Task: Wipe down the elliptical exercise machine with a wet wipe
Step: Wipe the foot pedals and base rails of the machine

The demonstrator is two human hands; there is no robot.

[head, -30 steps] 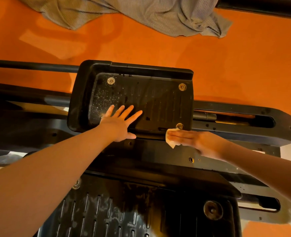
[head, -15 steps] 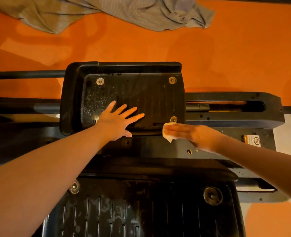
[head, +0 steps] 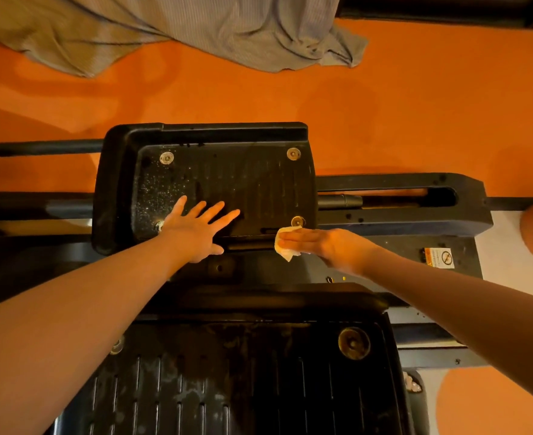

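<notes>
1. Black machine point(head: 400, 215), lying across an orange floor point(head: 384, 105); two pedals in view, one far and one near.
2. Near pedal point(head: 227, 387), at the bottom of the view, slotted and smeared; two round bolts visible on it, one partly behind the left forearm.
3. Far pedal point(head: 227, 183), just ahead of both hands; dusty specks on its left part, darker on its right part; four round bolts at its corners, the near-left one half covered by the left hand.
4. Grey cloth point(head: 196, 29), one piece, crumpled on the floor at the top, well apart from the machine.
5. Left hand point(head: 196, 230), flat on the far pedal with fingers straight and spread, palm at the near edge; holding nothing, only pressing.
6. Right hand point(head: 321, 246), just right of the left hand, at the near-right corner of the far pedal; fingers straight and together, pointing left, laid over the wipe and pressing it on the pedal's near edge.
7. Wipe point(head: 285, 251), one, white and folded, under the right fingertips; showing beyond them at the tip and below, just beside the near-right bolt point(head: 298, 221).
8. Warning sticker point(head: 439, 257), one, on the frame right of the right wrist; text too small to read.
</notes>
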